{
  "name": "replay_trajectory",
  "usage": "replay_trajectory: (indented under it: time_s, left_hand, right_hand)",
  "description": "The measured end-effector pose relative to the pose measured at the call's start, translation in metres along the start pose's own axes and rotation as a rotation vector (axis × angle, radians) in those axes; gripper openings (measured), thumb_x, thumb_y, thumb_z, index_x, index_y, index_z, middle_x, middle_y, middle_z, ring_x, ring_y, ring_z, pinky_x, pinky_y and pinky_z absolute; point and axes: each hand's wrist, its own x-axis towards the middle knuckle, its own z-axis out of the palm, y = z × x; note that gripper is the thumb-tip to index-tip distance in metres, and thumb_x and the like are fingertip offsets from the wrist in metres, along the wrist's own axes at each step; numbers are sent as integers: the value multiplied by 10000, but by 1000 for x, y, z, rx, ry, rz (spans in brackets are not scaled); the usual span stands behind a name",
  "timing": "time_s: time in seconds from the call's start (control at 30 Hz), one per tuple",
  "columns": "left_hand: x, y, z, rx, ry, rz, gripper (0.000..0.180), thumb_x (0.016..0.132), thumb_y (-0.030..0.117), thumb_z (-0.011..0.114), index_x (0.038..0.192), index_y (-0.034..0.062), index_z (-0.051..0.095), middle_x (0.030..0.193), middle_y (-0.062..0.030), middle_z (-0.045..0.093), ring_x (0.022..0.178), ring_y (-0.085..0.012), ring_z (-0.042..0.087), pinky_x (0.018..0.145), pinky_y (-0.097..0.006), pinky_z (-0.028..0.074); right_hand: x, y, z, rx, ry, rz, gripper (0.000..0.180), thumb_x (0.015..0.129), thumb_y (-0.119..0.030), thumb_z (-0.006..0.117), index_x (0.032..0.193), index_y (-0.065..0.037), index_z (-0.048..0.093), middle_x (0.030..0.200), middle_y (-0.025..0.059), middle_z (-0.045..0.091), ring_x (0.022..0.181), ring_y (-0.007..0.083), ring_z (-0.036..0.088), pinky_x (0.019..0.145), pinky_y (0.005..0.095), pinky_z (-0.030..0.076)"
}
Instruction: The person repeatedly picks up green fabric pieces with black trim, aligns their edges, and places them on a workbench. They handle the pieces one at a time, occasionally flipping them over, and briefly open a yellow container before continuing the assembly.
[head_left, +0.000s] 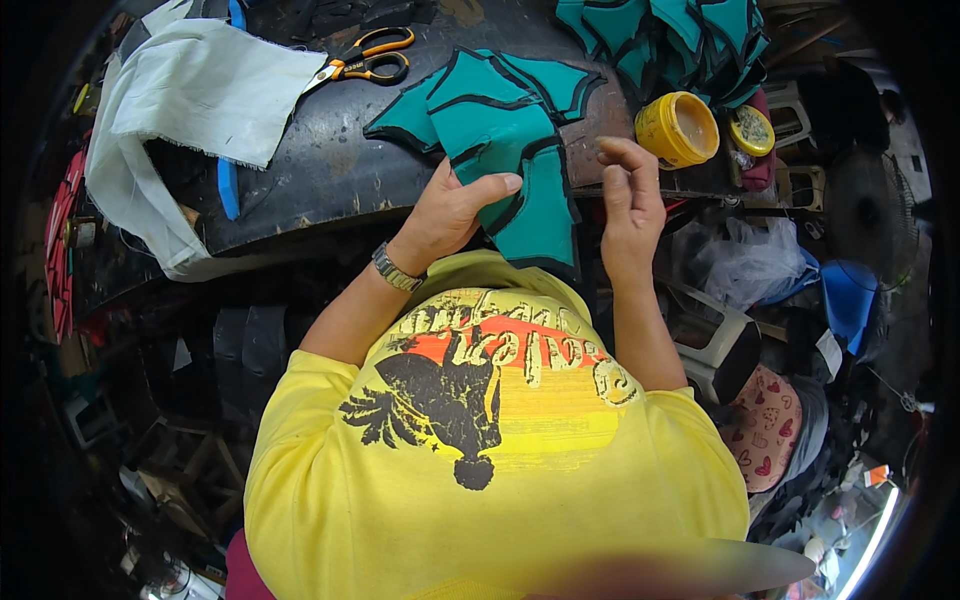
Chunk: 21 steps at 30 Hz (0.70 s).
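Note:
My left hand (450, 205) grips a teal shoe-upper-like piece (515, 150) with black edging, its thumb pressed on the top face and its other fingers underneath. The piece is made of several shaped panels. Its far part rests on the dark worktable (330, 185), while the near end reaches over the edge toward my body. Just right of the piece, my right hand (630, 195) is raised and apart from it. Its fingers are loosely bent, the thumb stands away from the forefinger, and nothing shows between them.
Beyond my right hand stands an open yellow tub (665, 130), its lid (751, 130) beside it. More teal pieces (670, 40) are piled at the far right. Orange-handled scissors (370, 58) lie by white cloth (200, 95) at left. A fan (872, 215) stands at right.

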Motion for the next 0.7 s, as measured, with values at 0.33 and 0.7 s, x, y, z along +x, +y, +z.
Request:
replay_trajectory:
  time_s: [0.33, 0.7]
  left_hand:
    - [0, -2, 6, 42, 20, 63, 400, 922, -40, 630, 1307, 25, 546, 1208, -48, 653, 1060, -124, 642, 908, -305, 558]
    - [2, -6, 14, 154, 116, 194, 290, 994, 145, 658, 1252, 28, 594, 1149, -1, 656, 992, -64, 601, 848, -229, 516]
  right_hand:
    - [-3, -3, 9, -429, -12, -345, 343, 872, -188, 751, 1201, -99, 716, 1271, 126, 562, 1194, 295, 518, 1018, 392, 411]
    - [3, -16, 12, -929, -123, -518, 405, 855, -365, 735, 1237, -234, 698, 1351, 79, 548, 1298, 302, 448, 1124, 587, 234]
